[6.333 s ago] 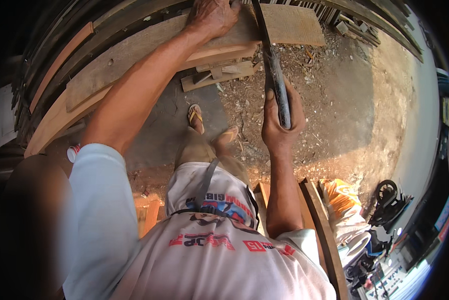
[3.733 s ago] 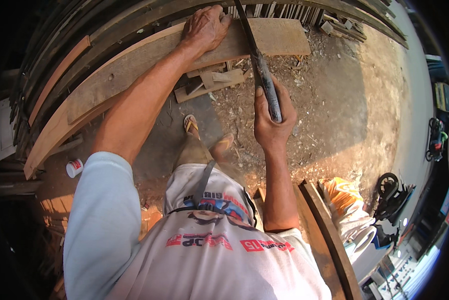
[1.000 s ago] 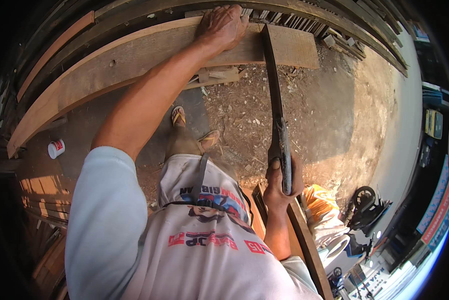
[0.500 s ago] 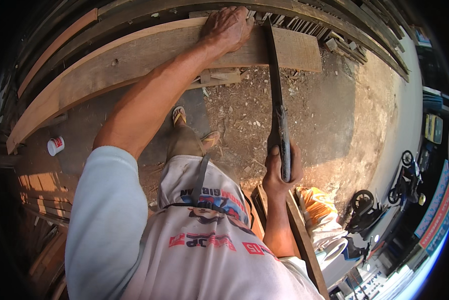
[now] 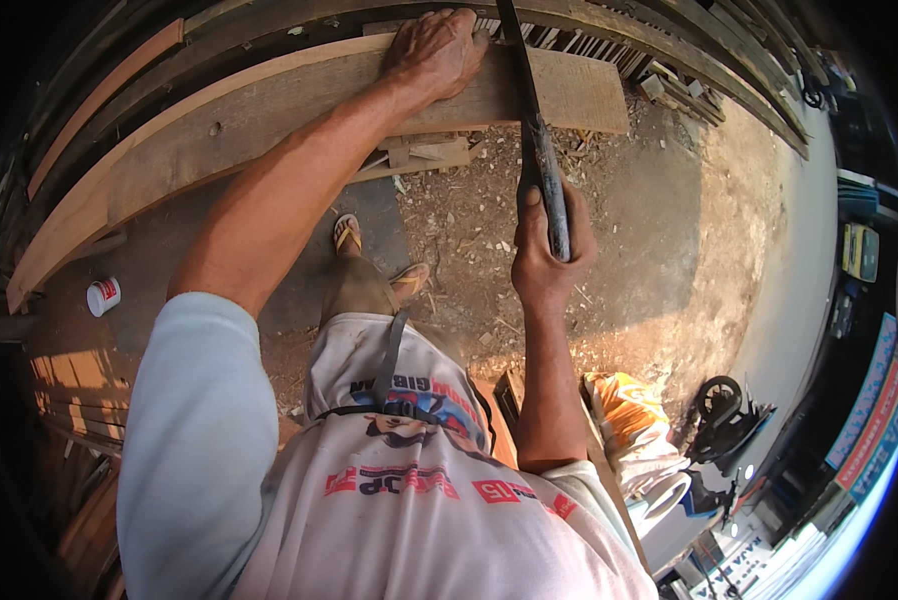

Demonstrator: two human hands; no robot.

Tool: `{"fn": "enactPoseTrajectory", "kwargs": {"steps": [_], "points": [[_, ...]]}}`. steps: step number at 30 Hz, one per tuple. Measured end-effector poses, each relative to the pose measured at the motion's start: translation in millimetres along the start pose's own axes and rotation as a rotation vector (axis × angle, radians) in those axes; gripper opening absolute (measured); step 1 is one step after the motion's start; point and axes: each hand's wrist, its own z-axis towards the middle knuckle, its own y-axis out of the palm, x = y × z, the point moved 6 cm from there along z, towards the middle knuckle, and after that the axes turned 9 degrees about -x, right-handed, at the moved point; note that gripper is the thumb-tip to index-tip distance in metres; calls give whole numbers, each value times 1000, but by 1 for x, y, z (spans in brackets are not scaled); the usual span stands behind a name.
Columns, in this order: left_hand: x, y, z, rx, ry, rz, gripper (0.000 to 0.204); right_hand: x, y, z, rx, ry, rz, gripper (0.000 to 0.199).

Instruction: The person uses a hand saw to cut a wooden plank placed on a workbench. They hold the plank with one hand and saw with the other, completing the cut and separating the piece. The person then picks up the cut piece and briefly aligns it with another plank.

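A long wooden plank point(image 5: 299, 120) stretches across the top of the view, its short right end point(image 5: 579, 90) lying beyond the saw. My left hand point(image 5: 437, 55) presses down on it near the far edge, fingers curled over. Just to the right of that hand, a handsaw point(image 5: 526, 90) crosses the plank, its dark blade pointing away from me. My right hand point(image 5: 554, 235) is wrapped round the saw's worn handle, thumb along the near side. The cut line under the blade cannot be made out.
Timber beams point(image 5: 669, 35) lie beyond the plank, with wood offcuts point(image 5: 679, 90) at its right end. My sandalled foot point(image 5: 347, 235) stands on ground strewn with chips. A white tub point(image 5: 103, 296) sits at left; an orange-and-white sack point(image 5: 629, 420) and a motorcycle point(image 5: 729, 410) are at right.
My right hand has pushed the saw forward, away from me, so the handle is now close to the plank's near edge. My left hand stays on the plank.
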Motion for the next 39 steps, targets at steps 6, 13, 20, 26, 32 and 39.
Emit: {"fn": "enactPoseTrajectory", "kwargs": {"steps": [6, 13, 20, 26, 32, 39], "points": [[-6, -6, -3, 6, -60, -5, 38, -24, -42, -64, -106, 131, -29, 35], [9, -7, 5, -65, -8, -63, 41, -12, 2, 26, -68, 77, -5, 33], [-4, -7, -5, -87, -75, -26, 40, -15, -43, -79, -92, 120, 33, 35], [4, 2, -1, -124, -81, -48, 36, -7, 8, 27, -73, 36, 35, 29], [-4, -4, -2, -69, -132, -46, 37, -20, -49, -88, -88, 124, -47, 33], [1, -3, 3, -89, -58, -29, 37, -20, -1, 17, -58, -32, -10, 30]]}}
